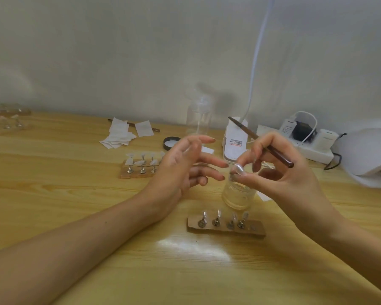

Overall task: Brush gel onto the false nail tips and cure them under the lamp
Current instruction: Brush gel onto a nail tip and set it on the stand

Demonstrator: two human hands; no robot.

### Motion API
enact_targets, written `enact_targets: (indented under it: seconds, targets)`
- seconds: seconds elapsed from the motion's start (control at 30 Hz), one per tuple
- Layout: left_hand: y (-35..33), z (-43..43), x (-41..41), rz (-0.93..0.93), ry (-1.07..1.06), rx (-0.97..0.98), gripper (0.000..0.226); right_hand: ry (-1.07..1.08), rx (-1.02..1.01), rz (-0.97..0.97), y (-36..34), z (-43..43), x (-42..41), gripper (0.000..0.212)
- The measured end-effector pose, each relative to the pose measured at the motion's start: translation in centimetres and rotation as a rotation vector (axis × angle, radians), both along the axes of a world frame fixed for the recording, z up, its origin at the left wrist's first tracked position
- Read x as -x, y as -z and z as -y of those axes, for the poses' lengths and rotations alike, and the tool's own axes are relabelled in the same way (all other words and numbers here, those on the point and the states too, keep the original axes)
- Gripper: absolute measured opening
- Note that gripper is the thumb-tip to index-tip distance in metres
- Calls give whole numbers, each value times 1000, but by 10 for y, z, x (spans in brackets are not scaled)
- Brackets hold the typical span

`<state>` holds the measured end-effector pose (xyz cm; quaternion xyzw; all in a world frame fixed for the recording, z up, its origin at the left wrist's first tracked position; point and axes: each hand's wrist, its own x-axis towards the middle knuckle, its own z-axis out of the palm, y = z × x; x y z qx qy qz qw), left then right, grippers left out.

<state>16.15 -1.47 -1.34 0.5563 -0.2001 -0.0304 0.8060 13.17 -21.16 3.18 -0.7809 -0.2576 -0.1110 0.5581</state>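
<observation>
My right hand point(282, 170) holds a brown brush point(262, 143) between its fingers and pinches a clear false nail tip on a small metal stand point(239, 169) above an open glass gel jar point(238, 194). My left hand point(185, 166) hovers just left of the tip, fingers spread and holding nothing. In front of the jar a wooden strip point(227, 226) carries several clear tips on metal stands. A second strip point(141, 167) with whitish tips lies behind my left hand. The white curing lamp point(370, 157) sits at the far right.
A black jar lid point(171, 142), white wipes point(121, 134), a clear bottle point(198, 116), a white device point(235, 139) with a cable and a power strip point(304, 139) line the back of the wooden table. More stands point(5, 117) sit far left.
</observation>
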Motion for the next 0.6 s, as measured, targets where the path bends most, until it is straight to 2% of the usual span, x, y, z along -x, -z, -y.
enact_targets:
  seconds: [0.2, 0.6]
  targets:
    - [0, -2, -7, -117, -147, 89, 43, 48, 83, -99, 25, 37, 26, 29]
    - [-2, -3, -3, -142, -137, 77, 42, 26, 238, -77, 43, 48, 28, 36]
